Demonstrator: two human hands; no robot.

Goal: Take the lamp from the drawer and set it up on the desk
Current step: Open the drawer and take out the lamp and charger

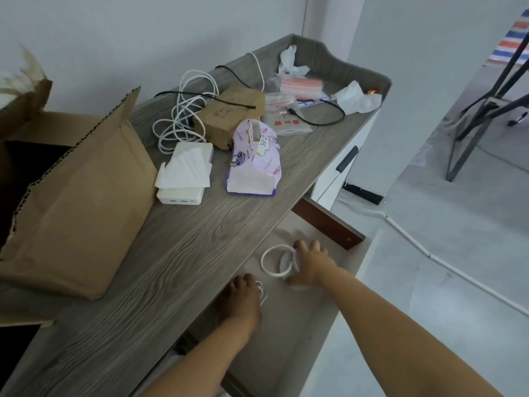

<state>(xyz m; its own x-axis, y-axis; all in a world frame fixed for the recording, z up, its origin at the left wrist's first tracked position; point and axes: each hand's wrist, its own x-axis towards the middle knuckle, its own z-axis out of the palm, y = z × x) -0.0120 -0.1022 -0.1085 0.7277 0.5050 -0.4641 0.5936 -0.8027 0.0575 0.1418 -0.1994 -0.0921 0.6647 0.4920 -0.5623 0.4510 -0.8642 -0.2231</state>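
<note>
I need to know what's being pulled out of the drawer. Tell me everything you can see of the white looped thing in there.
The white looped thing is a thin, flexible-looking white band coiled into overlapping rings, lying flat on the grey floor of the open drawer. The right hand rests on its right side, fingers over the loops. More white loops show beside the left hand. No lamp head is visible.

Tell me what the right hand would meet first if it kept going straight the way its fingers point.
The right hand, over the white ring-shaped coil in the open drawer, points toward the drawer's reddish-brown side panel. That panel looks first in line, though depth is hard to judge here.
</note>
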